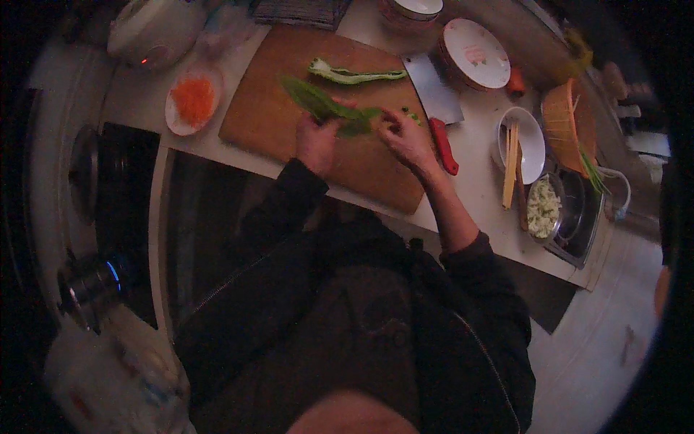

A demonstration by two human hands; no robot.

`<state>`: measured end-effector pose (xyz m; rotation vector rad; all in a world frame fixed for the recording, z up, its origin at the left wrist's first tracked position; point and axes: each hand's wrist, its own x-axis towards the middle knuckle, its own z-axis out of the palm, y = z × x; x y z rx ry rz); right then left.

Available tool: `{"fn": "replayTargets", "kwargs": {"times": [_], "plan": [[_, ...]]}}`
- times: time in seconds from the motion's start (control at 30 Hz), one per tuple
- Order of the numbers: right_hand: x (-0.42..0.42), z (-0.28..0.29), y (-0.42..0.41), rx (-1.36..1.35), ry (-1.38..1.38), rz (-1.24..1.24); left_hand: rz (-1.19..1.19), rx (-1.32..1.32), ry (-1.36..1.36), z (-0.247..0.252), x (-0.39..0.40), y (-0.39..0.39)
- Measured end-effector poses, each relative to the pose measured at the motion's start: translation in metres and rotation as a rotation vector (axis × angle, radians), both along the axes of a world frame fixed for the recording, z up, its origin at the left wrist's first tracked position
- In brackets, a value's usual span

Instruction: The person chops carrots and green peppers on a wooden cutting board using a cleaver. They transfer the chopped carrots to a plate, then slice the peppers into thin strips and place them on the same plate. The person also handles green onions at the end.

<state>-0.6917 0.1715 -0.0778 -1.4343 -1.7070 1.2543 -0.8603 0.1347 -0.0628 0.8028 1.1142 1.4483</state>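
Above the wooden cutting board (255,103) my left hand (317,142) holds a long green pepper piece (314,100), slightly blurred. The fingers of my right hand (405,138) are pinched at the right end of that piece; what lies inside the pinch is hidden. Farther back on the board rests an opened green pepper half (355,75), its pale inner side showing. Small green bits (412,115) lie near the board's right edge. A cleaver (434,89) with a red handle (444,147) lies to the right, partly against the board.
Shredded orange vegetable fills a dish (172,116) at left, near a white appliance (154,35). Stacked plates (476,53), a white bowl (534,135) with chopsticks (511,163), a wicker basket (566,127) and a bowl of chopped pale vegetable (544,209) stand right, beside the sink (583,217).
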Motion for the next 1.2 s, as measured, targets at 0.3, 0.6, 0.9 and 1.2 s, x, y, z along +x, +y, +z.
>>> {"fn": "replayTargets", "kwargs": {"times": [0.3, 0.6, 0.9, 1.2], "plan": [[0.027, 0.000, -0.017, -0.954, 1.344, -0.257, -0.265, 0.847, 1.151, -0.029, 0.045, 0.021], [0.039, -0.049, -0.003, -0.669, 1.019, -0.335, -0.158, 0.704, 1.086, -0.033, 0.060, 0.011], [0.008, 0.010, 0.030, -0.456, 0.378, -0.150, 0.281, -0.128, 0.060, -0.002, -0.052, 0.042], [-0.025, -0.041, 0.112, 0.796, -0.759, 0.233, 0.188, -0.456, 0.155, -0.039, -0.145, 0.055]]}}
